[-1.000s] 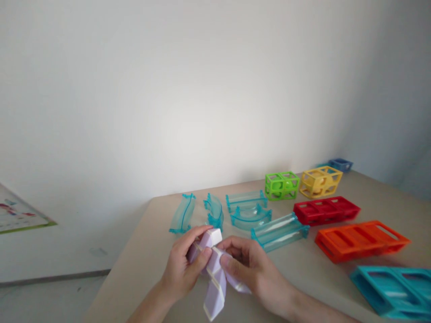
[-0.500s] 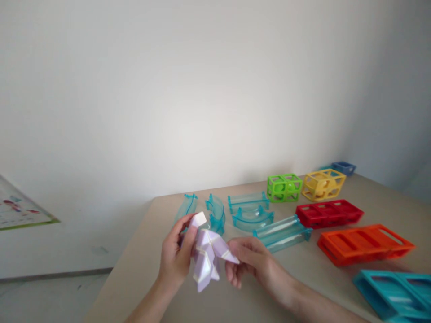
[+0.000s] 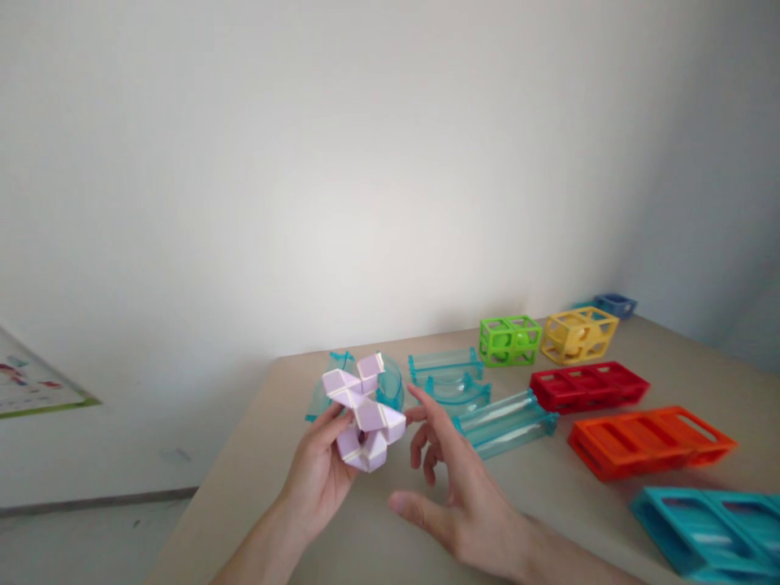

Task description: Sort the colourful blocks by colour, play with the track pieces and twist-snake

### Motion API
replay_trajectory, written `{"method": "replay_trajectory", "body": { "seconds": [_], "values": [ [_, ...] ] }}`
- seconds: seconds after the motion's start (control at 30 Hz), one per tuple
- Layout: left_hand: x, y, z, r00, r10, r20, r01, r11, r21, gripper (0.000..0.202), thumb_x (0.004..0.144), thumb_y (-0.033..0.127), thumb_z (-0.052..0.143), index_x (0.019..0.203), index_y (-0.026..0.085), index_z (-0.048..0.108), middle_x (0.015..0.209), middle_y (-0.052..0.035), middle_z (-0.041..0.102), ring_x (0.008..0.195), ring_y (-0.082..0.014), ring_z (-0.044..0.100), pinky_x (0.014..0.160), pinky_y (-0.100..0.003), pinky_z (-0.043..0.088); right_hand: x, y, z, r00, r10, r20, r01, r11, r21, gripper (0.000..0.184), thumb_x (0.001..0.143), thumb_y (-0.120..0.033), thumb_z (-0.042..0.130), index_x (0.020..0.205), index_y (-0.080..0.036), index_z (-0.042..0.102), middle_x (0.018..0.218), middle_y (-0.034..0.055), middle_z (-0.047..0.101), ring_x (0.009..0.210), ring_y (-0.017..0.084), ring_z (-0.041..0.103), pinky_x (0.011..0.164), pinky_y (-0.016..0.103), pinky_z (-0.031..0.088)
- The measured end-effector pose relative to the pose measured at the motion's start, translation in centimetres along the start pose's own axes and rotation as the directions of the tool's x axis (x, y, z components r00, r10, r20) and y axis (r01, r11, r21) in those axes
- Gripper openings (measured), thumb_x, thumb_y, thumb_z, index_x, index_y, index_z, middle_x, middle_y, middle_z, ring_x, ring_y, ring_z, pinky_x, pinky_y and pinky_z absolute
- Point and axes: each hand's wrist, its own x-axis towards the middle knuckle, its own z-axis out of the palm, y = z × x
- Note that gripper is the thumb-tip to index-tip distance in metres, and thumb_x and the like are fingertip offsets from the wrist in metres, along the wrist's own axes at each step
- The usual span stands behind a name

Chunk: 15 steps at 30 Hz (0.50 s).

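My left hand [image 3: 321,474] holds a lilac and white folding snake puzzle [image 3: 363,411] up above the beige table [image 3: 262,455], fingers closed under its bent segments. My right hand [image 3: 458,491] is open just right of it, fingers spread, with the fingertips close to the puzzle's right side but not gripping it. Several clear turquoise track pieces lie behind, a curved one [image 3: 390,382] right behind the puzzle.
Straight and curved turquoise tracks [image 3: 505,421] lie mid-table. Behind them stand a green cage block [image 3: 509,339] and a yellow one [image 3: 579,334]. Red [image 3: 588,386], orange [image 3: 651,440] and teal [image 3: 710,532] frames run along the right. A small blue tray [image 3: 616,305] is by the wall.
The puzzle was held by both hands and hung long; now it is folded into a compact cluster in my left hand, raised higher. My right hand has let go and opened.
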Motion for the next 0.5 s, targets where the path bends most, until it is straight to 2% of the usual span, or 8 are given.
{"method": "replay_trajectory", "body": {
  "seconds": [0.07, 0.17, 0.27, 0.33, 0.4, 0.5],
  "values": [
    [-0.3, -0.1, -0.1, 0.993, -0.021, 0.116, 0.019, 1.0, 0.017, 0.036, 0.075, 0.013, 0.072, 0.11, 0.014, 0.062, 0.092, -0.0081, 0.073, 0.073, -0.0172, 0.068, 0.064, -0.026, 0.054, 0.2, 0.0, 0.1, 0.998, 0.045, -0.034, -0.042, 0.996, 0.074, 0.087, 0.082, -0.04, 0.07, 0.148, -0.033, 0.014, 0.123, 0.0077, 0.05, 0.083, 0.018, 0.054, 0.068, 0.032, 0.049],
    [-0.4, -0.2, -0.3, 0.971, -0.068, 0.231, 0.053, 0.996, 0.068, 0.04, 0.081, 0.019, 0.069, 0.119, 0.017, 0.057, 0.095, -0.0084, 0.072, 0.073, -0.0182, 0.069, 0.067, -0.029, 0.055, 0.9, -0.1, 0.0, 0.986, 0.141, -0.088, -0.115, 0.961, 0.253, 0.06, 0.089, -0.043, 0.061, 0.139, -0.029, 0.031, 0.113, 0.0063, 0.055, 0.083, 0.018, 0.056, 0.07, 0.032, 0.049],
    [-0.1, 0.1, -0.5, 0.972, -0.079, 0.222, 0.045, 0.987, 0.156, 0.037, 0.083, 0.026, 0.068, 0.116, 0.018, 0.055, 0.081, -0.0052, 0.071, 0.057, -0.0169, 0.067, 0.056, -0.028, 0.055, 1.5, -0.2, -0.4, 0.969, 0.227, -0.101, -0.157, 0.874, 0.46, 0.054, 0.089, -0.046, 0.059, 0.134, -0.027, 0.036, 0.103, 0.0042, 0.057, 0.08, 0.018, 0.058, 0.067, 0.031, 0.049],
    [0.1, 0.3, -0.6, 0.972, -0.113, 0.208, 0.062, 0.969, 0.239, 0.036, 0.083, 0.03, 0.067, 0.114, 0.017, 0.055, 0.07, -0.0023, 0.068, 0.047, -0.0167, 0.065, 0.046, -0.027, 0.053, 1.7, -0.1, -0.7, 0.956, 0.27, -0.117, -0.17, 0.833, 0.527, 0.053, 0.089, -0.049, 0.057, 0.132, -0.026, 0.038, 0.096, 0.0024, 0.057, 0.075, 0.018, 0.057, 0.059, 0.028, 0.047],
    [0.1, 0.4, -0.8, 0.959, -0.184, 0.214, 0.111, 0.943, 0.312, 0.032, 0.083, 0.031, 0.066, 0.11, 0.018, 0.055, 0.064, -0.0003, 0.066, 0.042, -0.0171, 0.063, 0.04, -0.026, 0.051, 1.7, 0.1, -1.0, 0.941, 0.288, -0.175, -0.174, 0.861, 0.478, 0.044, 0.09, -0.051, 0.054, 0.124, -0.024, 0.048, 0.09, 0.0014, 0.056, 0.069, 0.016, 0.055, 0.054, 0.027, 0.043],
    [-0.5, 0.0, -0.7, 0.913, -0.326, 0.245, 0.217, 0.897, 0.385, 0.021, 0.083, 0.032, 0.065, 0.097, 0.018, 0.057, 0.062, 0.001, 0.063, 0.038, -0.0165, 0.062, 0.036, -0.024, 0.049, 1.6, 0.2, -1.6, 0.929, 0.215, -0.301, -0.137, 0.956, 0.261, 0.033, 0.093, -0.05, 0.048, 0.103, -0.021, 0.061, 0.089, 0.0026, 0.059, 0.072, 0.017, 0.053, 0.06, 0.028, 0.043]
  ]
}}
